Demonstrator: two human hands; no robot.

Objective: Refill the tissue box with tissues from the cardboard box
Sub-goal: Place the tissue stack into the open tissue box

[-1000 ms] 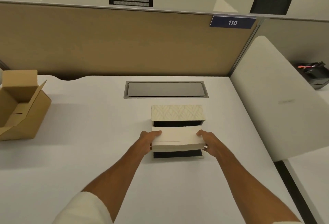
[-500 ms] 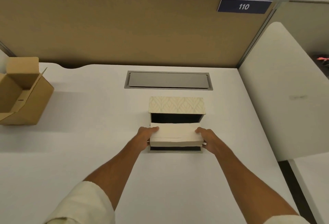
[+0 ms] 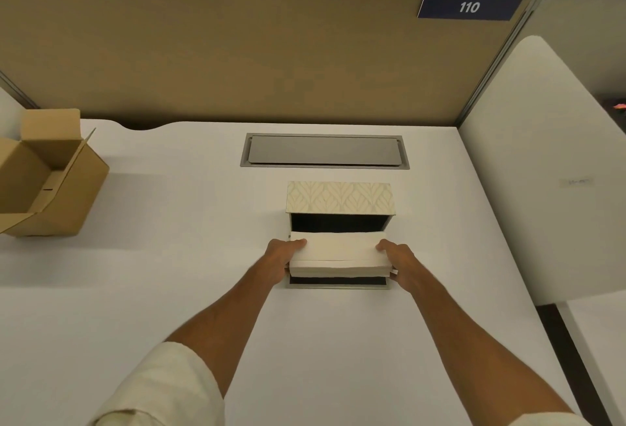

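Note:
A tissue box (image 3: pixel 338 285) with a dark inside stands open in the middle of the white desk, its leaf-patterned lid (image 3: pixel 340 197) tipped up at the far side. A thick stack of cream tissues (image 3: pixel 338 254) hovers level over the box's opening. My left hand (image 3: pixel 279 261) grips the stack's left end and my right hand (image 3: pixel 401 261) grips its right end. The brown cardboard box (image 3: pixel 50 181) sits open at the desk's left edge, and the part of its inside that shows holds nothing.
A grey cable hatch (image 3: pixel 324 151) is set flush in the desk (image 3: pixel 169 256) behind the tissue box. A tan partition (image 3: pixel 237 52) with a "110" sign runs along the back. A white side panel (image 3: pixel 548 171) rises at the right.
The tissue stack has sunk a little toward the box opening, with both hands still on its ends. The camera has tilted down and moved slightly closer.

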